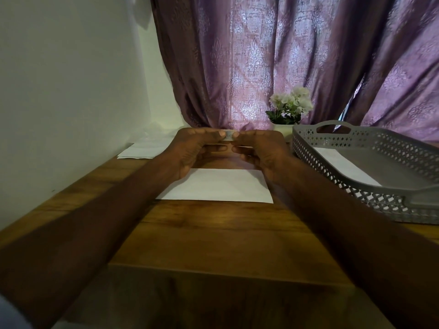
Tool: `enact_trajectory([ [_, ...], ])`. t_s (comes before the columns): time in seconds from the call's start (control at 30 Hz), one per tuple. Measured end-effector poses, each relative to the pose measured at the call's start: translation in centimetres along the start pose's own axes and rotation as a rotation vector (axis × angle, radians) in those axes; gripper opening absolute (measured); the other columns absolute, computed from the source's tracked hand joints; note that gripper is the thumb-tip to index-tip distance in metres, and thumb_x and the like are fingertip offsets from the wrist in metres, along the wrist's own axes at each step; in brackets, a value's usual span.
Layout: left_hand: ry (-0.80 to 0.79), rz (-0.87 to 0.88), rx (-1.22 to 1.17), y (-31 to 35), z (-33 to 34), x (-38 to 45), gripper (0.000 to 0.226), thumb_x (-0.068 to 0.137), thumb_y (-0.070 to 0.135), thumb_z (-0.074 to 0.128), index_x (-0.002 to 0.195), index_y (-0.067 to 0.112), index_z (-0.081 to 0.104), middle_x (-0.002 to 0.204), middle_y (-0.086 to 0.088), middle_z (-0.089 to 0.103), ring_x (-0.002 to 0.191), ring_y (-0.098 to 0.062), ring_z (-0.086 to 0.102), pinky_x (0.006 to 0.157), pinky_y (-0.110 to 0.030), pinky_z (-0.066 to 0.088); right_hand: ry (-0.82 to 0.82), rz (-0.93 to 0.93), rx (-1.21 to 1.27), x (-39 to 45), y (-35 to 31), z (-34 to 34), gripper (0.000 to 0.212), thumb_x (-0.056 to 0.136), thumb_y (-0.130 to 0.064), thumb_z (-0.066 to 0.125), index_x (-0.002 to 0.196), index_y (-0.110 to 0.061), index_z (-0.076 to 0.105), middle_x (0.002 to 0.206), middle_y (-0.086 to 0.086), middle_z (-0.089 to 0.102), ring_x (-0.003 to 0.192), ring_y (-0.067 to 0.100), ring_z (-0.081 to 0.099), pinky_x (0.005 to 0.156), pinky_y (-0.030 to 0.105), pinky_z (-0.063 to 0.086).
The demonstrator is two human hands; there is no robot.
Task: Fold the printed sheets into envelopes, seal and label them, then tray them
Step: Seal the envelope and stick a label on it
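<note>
Both my hands are up over the far edge of the white envelope (215, 187), which lies flat mid-desk (213, 233). My left hand (190, 150) and right hand (259, 150) are both pinched, fingertips meeting on a small pale roll (228, 136), tape or labels, too small to tell which. Grey perforated tray (356, 167) sits to the right, a white envelope already inside (342, 167). Stack of sheets (145, 149) at far left, against the wall (71, 79). Small potted white flowers (291, 106) behind my hands, purple curtain (273, 55) behind that. My forearms cover the envelope's side edges.
</note>
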State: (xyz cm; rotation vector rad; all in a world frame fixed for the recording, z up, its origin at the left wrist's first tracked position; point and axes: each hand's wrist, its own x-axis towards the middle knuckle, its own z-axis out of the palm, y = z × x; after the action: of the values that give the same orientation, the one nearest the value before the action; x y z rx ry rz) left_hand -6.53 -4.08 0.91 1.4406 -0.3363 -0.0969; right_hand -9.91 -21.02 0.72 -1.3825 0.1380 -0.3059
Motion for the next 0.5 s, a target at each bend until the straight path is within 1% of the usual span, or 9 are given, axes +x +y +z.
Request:
enact_trajectory([
  [0.1, 0.003, 0.010, 0.019, -0.14, 0.14, 0.05, 0.021, 0.089, 0.015, 0.079, 0.109, 0.009, 0.078, 0.096, -0.010, 0.081, 0.082, -0.020, 0.079, 0.064, -0.026, 0.061, 0.016, 0.006, -0.013, 0.14, 0.01, 0.04, 0.021, 0.084, -0.007, 0.079, 0.103, -0.002, 0.073, 0.089, 0.016, 0.078, 0.072, 0.019, 0.076, 0.047, 0.022, 0.053],
  [0.17, 0.011, 0.045, 0.101, -0.25, 0.19, 0.13, 0.012, 0.090, 0.016, 0.078, 0.101, 0.014, 0.078, 0.089, -0.006, 0.081, 0.075, -0.014, 0.078, 0.061, -0.021, 0.059, 0.029, 0.001, -0.014, 0.36, 0.11, 0.15, 0.023, 0.083, -0.006, 0.079, 0.105, 0.000, 0.072, 0.090, 0.018, 0.078, 0.071, 0.020, 0.076, 0.047, 0.023, 0.053],
  [0.2, 0.017, 0.061, 0.144, -0.32, 0.21, 0.17, 0.008, 0.091, 0.017, 0.077, 0.099, 0.017, 0.078, 0.085, -0.003, 0.081, 0.071, -0.011, 0.077, 0.060, -0.018, 0.058, 0.033, -0.002, -0.023, 0.48, 0.19, 0.18, 0.023, 0.084, -0.006, 0.078, 0.105, 0.000, 0.072, 0.090, 0.018, 0.078, 0.074, 0.023, 0.077, 0.048, 0.024, 0.054],
  [0.23, 0.021, 0.075, 0.175, -0.36, 0.22, 0.18, 0.007, 0.092, 0.018, 0.076, 0.098, 0.017, 0.077, 0.083, -0.002, 0.081, 0.068, -0.009, 0.077, 0.058, -0.016, 0.056, 0.035, -0.004, -0.037, 0.60, 0.26, 0.21, 0.022, 0.084, -0.006, 0.078, 0.104, 0.001, 0.072, 0.090, 0.018, 0.078, 0.080, 0.026, 0.078, 0.051, 0.026, 0.056],
  [0.3, 0.020, 0.096, 0.201, -0.41, 0.24, 0.29, 0.009, 0.092, 0.019, 0.076, 0.100, 0.016, 0.078, 0.082, -0.001, 0.081, 0.066, -0.007, 0.076, 0.057, -0.015, 0.055, 0.032, -0.009, -0.055, 0.84, 0.41, 0.20, 0.020, 0.084, -0.006, 0.077, 0.103, 0.001, 0.073, 0.090, 0.018, 0.078, 0.091, 0.032, 0.077, 0.063, 0.031, 0.061],
  [0.37, 0.024, 0.116, 0.247, -0.43, 0.24, 0.35, 0.010, 0.092, 0.021, 0.077, 0.101, 0.017, 0.078, 0.080, 0.001, 0.080, 0.067, -0.007, 0.075, 0.058, -0.015, 0.056, 0.036, -0.016, -0.054, 0.87, 0.42, 0.17, 0.021, 0.083, -0.005, 0.077, 0.103, 0.001, 0.073, 0.089, 0.018, 0.078, 0.093, 0.033, 0.076, 0.072, 0.035, 0.061],
  [0.43, 0.034, 0.133, 0.292, -0.66, 0.12, 0.61, 0.007, 0.093, 0.023, 0.076, 0.098, 0.019, 0.078, 0.081, 0.000, 0.080, 0.069, -0.010, 0.075, 0.060, -0.017, 0.057, 0.038, -0.021, -0.047, 0.64, 0.25, 0.13, 0.022, 0.084, -0.005, 0.076, 0.104, 0.001, 0.072, 0.089, 0.018, 0.078, 0.092, 0.031, 0.077, 0.069, 0.032, 0.061],
  [0.5, 0.058, 0.146, 0.375, -1.00, -0.23, 0.93, 0.010, 0.095, 0.027, 0.074, 0.095, 0.018, 0.078, 0.082, -0.007, 0.080, 0.069, -0.016, 0.074, 0.066, -0.025, 0.061, 0.038, -0.018, -0.056, 0.27, -0.04, -0.04, 0.021, 0.086, -0.006, 0.075, 0.106, 0.002, 0.072, 0.091, 0.018, 0.078, 0.084, 0.026, 0.077, 0.060, 0.026, 0.057],
])
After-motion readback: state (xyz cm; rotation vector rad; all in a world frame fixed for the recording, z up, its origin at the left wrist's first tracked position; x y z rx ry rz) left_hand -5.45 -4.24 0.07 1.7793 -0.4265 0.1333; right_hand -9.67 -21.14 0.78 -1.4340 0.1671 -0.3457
